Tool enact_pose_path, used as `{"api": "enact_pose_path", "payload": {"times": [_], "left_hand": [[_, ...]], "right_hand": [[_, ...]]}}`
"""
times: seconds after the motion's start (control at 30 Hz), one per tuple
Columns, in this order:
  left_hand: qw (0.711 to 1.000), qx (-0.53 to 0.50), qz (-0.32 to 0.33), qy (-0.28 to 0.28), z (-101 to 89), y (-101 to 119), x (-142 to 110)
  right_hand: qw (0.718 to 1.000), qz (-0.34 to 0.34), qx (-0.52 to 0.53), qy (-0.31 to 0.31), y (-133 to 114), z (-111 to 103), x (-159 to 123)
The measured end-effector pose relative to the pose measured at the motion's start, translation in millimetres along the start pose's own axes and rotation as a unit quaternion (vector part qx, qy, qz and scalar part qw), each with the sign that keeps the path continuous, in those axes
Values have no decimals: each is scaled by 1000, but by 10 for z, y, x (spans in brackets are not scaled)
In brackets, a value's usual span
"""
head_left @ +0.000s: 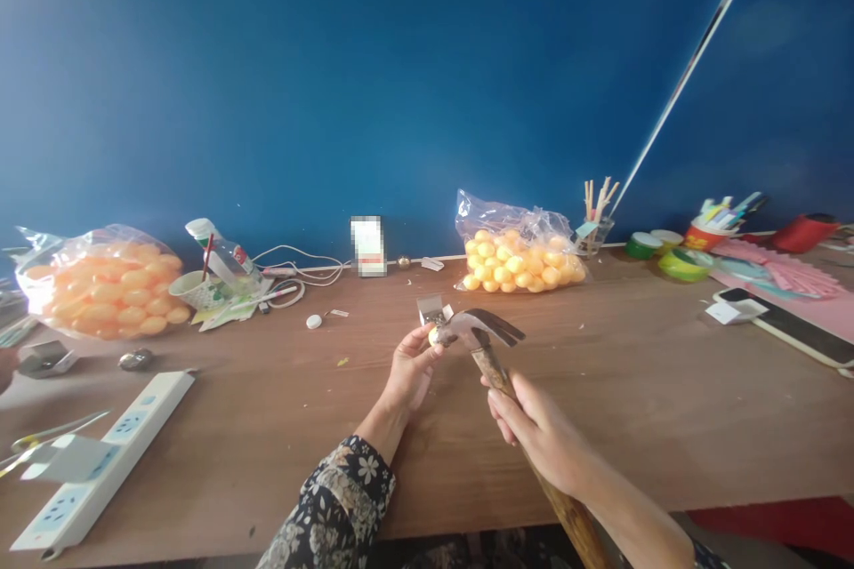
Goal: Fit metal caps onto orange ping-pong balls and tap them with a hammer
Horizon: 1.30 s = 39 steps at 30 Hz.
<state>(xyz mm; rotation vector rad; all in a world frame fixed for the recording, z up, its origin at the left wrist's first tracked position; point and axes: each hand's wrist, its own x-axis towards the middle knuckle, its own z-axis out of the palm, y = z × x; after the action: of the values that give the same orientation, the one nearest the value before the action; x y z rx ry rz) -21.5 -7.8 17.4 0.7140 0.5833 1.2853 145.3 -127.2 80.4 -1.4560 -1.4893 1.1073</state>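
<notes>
My right hand [530, 427] is wrapped round the wooden handle of a claw hammer [487, 323], with its claw to the right and its striking face to the left. My left hand [408, 369] pinches a small yellow ball [434, 337] between thumb and fingers. The hammer's face is at the ball and partly hides it; whether they touch I cannot tell. Just behind my left fingertips sits a small open box [431, 308], grey and white, with something dark and shiny by it.
Clear bags of orange balls [110, 289] and yellow balls [511, 262] lie left and right of centre. A power strip [110, 453] lies at front left, near a metal ball [135, 360]. Another person's hand shows at the left edge. A phone [784, 324] rests at right.
</notes>
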Motion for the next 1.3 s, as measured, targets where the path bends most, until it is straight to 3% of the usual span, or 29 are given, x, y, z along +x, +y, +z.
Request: {"api": "enact_pose_path", "payload": {"times": [0.27,0.47,0.57,0.73,0.9,1.1,1.3], "left_hand": [[998,45,30,20,24,-26,-5],[1000,-6,-23,1,1,-18,-9],[998,-44,-41,20,-14,6,5],[996,-72,-49,27,-13,29,17],[993,-83,-74,35,-24,10,26],[987,-107,-110,57,-53,4,42],[981,-127,-134,66,-20,54,17]], "right_hand": [[1000,-3,17,9,73,22,24],[999,1,32,0,24,-107,42],[998,-16,-47,39,36,-254,66],[953,-50,-281,101,291,-531,178],[901,-67,-417,102,628,-691,275],[858,-97,-494,102,791,-700,383],[850,-97,-511,87,867,-740,540]]}}
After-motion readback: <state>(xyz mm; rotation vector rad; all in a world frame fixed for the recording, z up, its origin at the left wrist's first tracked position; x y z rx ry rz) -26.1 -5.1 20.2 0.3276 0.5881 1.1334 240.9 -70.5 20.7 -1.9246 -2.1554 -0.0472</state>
